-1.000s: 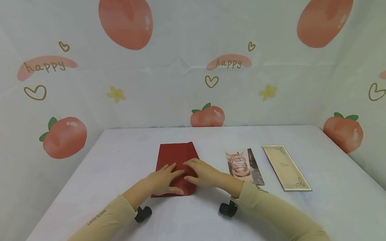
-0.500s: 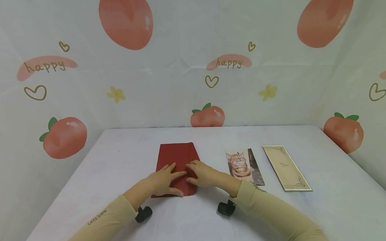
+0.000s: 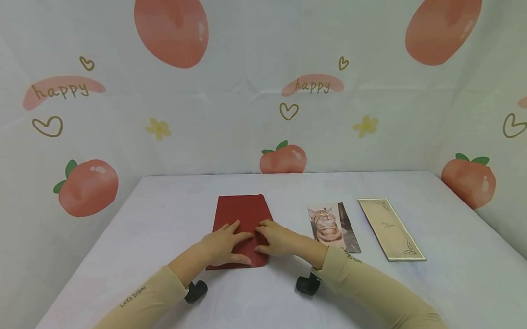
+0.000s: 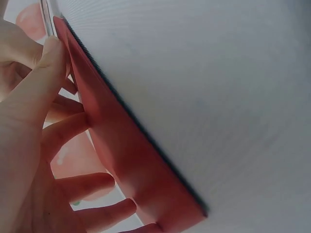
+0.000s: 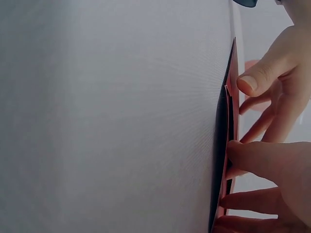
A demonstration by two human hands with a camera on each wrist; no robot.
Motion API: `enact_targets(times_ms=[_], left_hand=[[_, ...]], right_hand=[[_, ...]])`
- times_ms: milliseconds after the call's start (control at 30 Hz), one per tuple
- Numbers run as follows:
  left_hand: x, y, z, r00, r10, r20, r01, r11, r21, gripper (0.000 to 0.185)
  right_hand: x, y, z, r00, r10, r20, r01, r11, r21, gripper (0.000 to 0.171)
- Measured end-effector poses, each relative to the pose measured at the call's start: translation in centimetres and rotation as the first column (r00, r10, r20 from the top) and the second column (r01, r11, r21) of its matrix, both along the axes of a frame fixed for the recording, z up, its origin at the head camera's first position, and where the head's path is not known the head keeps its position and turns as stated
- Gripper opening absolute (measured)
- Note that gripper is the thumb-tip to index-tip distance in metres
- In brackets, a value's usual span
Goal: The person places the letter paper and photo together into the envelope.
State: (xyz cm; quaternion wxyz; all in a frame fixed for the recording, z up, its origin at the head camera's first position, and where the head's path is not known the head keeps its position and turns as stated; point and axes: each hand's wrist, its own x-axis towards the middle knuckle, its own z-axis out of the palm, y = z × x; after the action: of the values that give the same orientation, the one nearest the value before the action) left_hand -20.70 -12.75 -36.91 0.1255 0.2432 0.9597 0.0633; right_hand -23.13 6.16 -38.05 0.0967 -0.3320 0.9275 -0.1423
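Observation:
A dark red envelope (image 3: 241,209) lies flat on the white table (image 3: 160,228), a little left of centre. My left hand (image 3: 229,243) rests on its near left part with the fingers spread and straight. My right hand (image 3: 273,238) presses on its near right part, fingers flat. The two hands' fingertips nearly meet at the envelope's middle. In the left wrist view the left hand's fingers (image 4: 68,131) touch the red envelope (image 4: 126,160). The right wrist view shows the envelope (image 5: 232,97) edge-on, with the right hand's fingers (image 5: 262,158) and thumb against it.
A cat photo card (image 3: 330,225) lies to the right of the envelope. Further right is a beige card with a decorated border (image 3: 390,227). A peach-patterned cloth backdrop (image 3: 260,86) walls in the table on three sides.
The envelope's far right corner, slightly lifted a second ago, now lies flat. My right hand has slid a little left and nearer. The left hand has stayed in place.

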Motion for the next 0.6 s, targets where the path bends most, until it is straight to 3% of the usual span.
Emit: enact_targets(times_ms=[600], left_hand=[[-0.45, -0.84, -0.05, 1.000, 0.001, -0.004, -0.001, 0.999, 0.053, 0.086]], right_hand=[[0.06, 0.07, 0.02, 1.000, 0.010, -0.014, -0.010, 0.998, 0.056, 0.054]])
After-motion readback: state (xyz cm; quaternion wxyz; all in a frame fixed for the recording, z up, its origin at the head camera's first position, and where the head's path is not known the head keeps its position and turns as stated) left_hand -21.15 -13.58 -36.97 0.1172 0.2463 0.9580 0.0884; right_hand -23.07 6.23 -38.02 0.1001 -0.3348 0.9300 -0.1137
